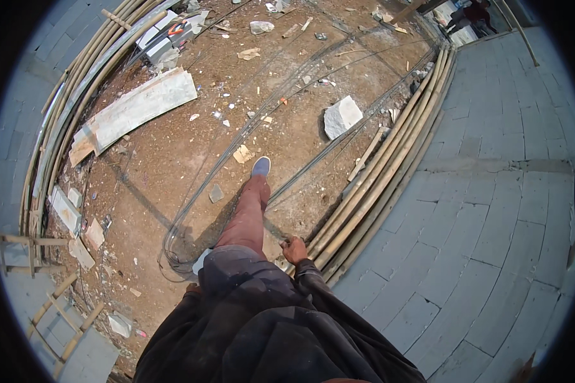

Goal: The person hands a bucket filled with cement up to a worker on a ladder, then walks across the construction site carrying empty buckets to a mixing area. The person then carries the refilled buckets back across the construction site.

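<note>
My right hand [294,250] hangs beside my right thigh, near the lower ends of the long bamboo poles [380,169]. Its fingers are curled in, and whatever they may hold is hidden. Only a small part of my left hand [193,288] shows past the dark sleeve at my left hip, its fingers out of sight. A pale object [201,261] peeks out between that hip and several dark rods [169,246] on the ground; its kind cannot be made out. One leg in reddish trousers is stretched forward, ending in a blue shoe [260,166].
Grey block walls [479,223] rise on both sides. A broken white block [343,117] lies ahead right, a long pale slab [137,108] to the left. More poles [86,76] line the left wall, above a bamboo ladder [64,325]. Rubble litters the dirt; another person [473,16] is far right.
</note>
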Demonstrator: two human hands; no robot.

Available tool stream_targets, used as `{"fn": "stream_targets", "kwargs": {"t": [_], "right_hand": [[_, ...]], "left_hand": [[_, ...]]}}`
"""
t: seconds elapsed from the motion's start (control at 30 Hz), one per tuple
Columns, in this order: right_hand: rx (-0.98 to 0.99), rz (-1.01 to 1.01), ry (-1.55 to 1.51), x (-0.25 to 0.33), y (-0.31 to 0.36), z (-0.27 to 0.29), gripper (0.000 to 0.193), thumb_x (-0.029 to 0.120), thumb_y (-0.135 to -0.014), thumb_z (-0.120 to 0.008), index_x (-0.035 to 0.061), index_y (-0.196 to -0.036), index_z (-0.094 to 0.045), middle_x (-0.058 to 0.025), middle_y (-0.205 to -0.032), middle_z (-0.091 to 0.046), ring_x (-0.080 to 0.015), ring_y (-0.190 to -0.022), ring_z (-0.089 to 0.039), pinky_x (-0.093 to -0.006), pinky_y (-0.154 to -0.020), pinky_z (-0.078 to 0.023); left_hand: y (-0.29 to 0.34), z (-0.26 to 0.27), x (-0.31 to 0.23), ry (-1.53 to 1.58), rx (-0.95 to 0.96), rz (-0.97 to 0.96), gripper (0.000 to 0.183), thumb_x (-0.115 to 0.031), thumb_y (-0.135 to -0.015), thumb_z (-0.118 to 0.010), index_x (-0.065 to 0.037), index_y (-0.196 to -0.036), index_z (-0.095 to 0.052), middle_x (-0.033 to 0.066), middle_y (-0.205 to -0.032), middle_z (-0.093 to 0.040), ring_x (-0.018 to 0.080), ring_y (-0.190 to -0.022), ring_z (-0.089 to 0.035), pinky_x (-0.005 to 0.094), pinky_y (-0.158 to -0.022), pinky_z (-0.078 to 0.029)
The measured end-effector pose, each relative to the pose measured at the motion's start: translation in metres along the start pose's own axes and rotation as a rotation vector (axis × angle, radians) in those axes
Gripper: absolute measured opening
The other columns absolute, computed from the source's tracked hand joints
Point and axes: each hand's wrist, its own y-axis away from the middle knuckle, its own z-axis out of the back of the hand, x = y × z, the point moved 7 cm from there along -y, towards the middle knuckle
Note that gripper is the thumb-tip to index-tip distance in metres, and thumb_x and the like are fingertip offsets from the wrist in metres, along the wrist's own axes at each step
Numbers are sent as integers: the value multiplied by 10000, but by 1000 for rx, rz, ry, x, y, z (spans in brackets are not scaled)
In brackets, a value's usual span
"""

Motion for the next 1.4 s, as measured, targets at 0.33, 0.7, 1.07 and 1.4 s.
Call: {"fn": "stream_targets", "kwargs": {"t": [0.33,0.7,1.07,1.4], "right_hand": [[-161,-387,-603,-60,-178,225,352,37,-864,-559,29,-1210,-625,-160,-912,-706,-241,-828,-710,-399,-742,-560],[5,-357,219,-126,-325,297,296,275,-901,-563,26,-863,-719,-175,-789,-708,-348,-862,-700,-410,-745,-551],[-299,-622,-447,-137,-539,573,390,348,-836,-636,39,-1054,-731,-243,-1086,-683,-403,-1085,-628,-426,-970,-481],[-491,-415,-451,-132,-700,764,420,338,-825,-651,70,-1147,-689,-296,-1109,-645,-416,-1099,-604,-430,-991,-467]], "left_hand": [[-139,347,-228,453,-402,29,648,-309,-850,-704,70,-1326,-481,253,-1274,-594,358,-1206,-567,394,-999,-461],[-197,585,-509,766,-574,-91,556,-146,-748,-768,18,-1251,-597,139,-941,-716,203,-790,-694,320,-734,-553],[-296,626,-652,222,-144,-141,610,-365,-878,-598,40,-1329,-522,213,-1280,-574,293,-1174,-565,378,-1001,-444],[-376,819,-910,736,-249,-193,796,-627,-910,-427,-28,-1428,-346,187,-1484,-356,323,-1361,-355,446,-1110,-279]]}}
